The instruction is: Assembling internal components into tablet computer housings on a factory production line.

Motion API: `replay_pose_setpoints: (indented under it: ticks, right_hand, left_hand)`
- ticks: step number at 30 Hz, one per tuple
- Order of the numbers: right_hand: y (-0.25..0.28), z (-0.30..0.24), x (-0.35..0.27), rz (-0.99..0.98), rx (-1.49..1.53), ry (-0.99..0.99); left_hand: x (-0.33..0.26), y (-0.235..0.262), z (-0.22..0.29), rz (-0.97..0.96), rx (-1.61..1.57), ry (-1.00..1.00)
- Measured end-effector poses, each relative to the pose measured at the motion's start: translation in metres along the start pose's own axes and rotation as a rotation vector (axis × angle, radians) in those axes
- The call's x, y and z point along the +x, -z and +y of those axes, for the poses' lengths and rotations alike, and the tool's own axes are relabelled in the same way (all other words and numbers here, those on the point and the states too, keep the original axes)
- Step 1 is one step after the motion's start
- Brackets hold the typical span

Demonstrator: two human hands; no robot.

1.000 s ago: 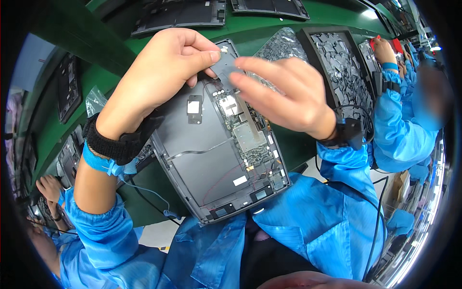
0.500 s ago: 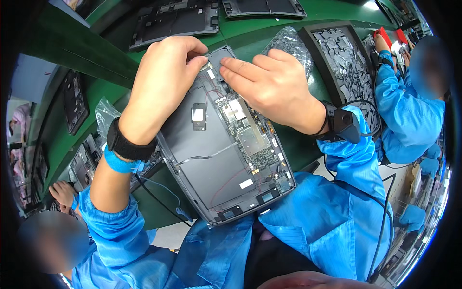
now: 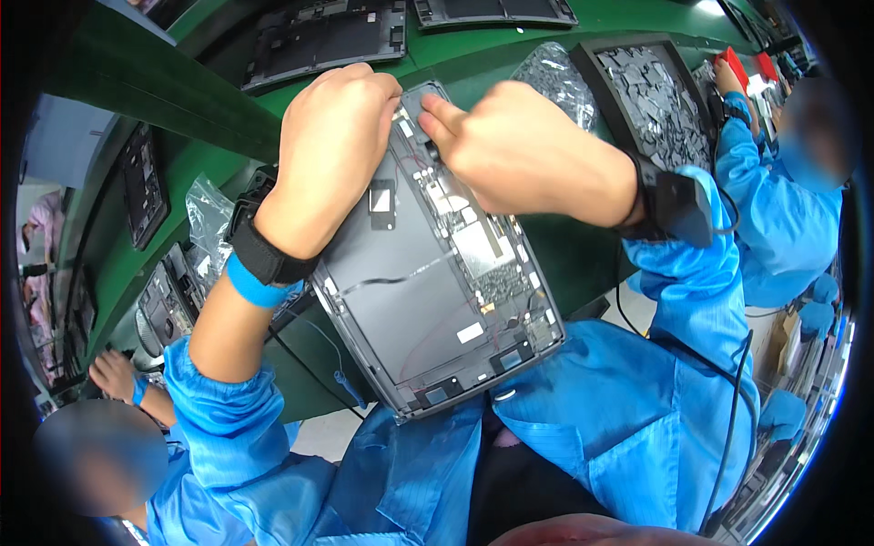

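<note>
An opened tablet casing [image 3: 382, 332], dark grey, slopes from the bench toward my lap with its inside facing up. A green circuit board [image 3: 482, 291] with silvery shields runs along its right side. On the bare left part lie a small black module [image 3: 382, 220] with a white label and a dark flat cable [image 3: 387, 279]. My left hand [image 3: 335, 150] is closed at the casing's far left corner, its fingertips mostly hidden. My right hand [image 3: 514, 150] has its fingers curled at the far right corner, fingertips touching the casing; anything small between them cannot be made out.
Other open casings [image 3: 328, 45] lie on the green bench at the back. A clear plastic bag [image 3: 555, 86] and a dark tray of small grey parts [image 3: 655, 105] are to the right. Co-workers in blue sit on either side; one's hand [image 3: 114, 375] shows at left.
My right hand has rolled over and its fingers have curled in more. My left fingers have closed and tucked out of sight. The casing appears slightly farther right in view.
</note>
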State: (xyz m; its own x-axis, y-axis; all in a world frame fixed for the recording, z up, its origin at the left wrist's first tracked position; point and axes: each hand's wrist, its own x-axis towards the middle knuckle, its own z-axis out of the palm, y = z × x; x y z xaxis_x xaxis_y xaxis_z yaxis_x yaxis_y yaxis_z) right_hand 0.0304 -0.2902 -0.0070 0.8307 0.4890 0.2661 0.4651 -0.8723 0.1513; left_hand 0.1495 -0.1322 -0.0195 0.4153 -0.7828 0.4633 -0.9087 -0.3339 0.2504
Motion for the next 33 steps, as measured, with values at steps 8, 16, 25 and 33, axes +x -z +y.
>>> replay_pose_setpoints:
  ticks: [8, 16, 25, 33]
  right_hand:
    - [-0.017, 0.028, -0.01, 0.118, 0.41, -0.121]
    - [-0.062, 0.028, 0.003, 0.059, 1.512, -0.686]
    - [-0.059, 0.008, -0.008, 0.307, 1.716, -0.727]
    - [-0.022, -0.07, -0.097, 0.235, 1.437, -0.768]
  left_hand:
    - [-0.002, 0.008, -0.005, -0.048, -0.05, 0.002]
    - [-0.052, 0.047, 0.029, 0.09, -0.102, 0.169]
    - [-0.141, 0.028, 0.069, 0.24, -0.57, 0.623]
    - [-0.193, 0.014, 0.1, 0.092, -0.816, 0.703]
